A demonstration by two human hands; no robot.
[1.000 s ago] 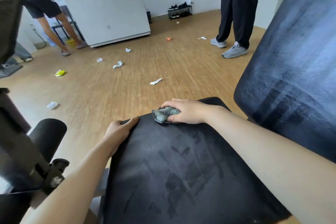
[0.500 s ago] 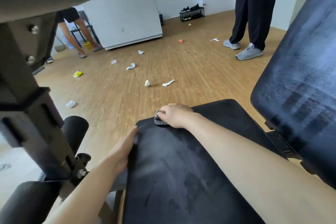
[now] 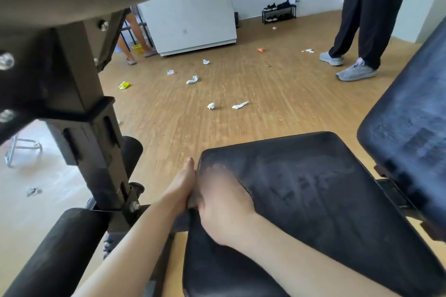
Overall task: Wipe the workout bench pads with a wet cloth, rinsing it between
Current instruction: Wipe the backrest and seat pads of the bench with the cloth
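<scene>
Right hand [image 3: 223, 202] is pressed down at the left edge of the seat pad [image 3: 313, 200], lower middle of frame. It's too motion-blurred to tell how the fingers are curled. Only what looks like a ragged dark bit of cloth [image 3: 247, 187] pokes out beside it, rest is under the palm. Left hand [image 3: 182, 187] lies along the pad's side, fingers straight, not gripping, I'd guess to steady the bench against the wiping push. Back pad [image 3: 410, 128] at right looks streaky
</scene>
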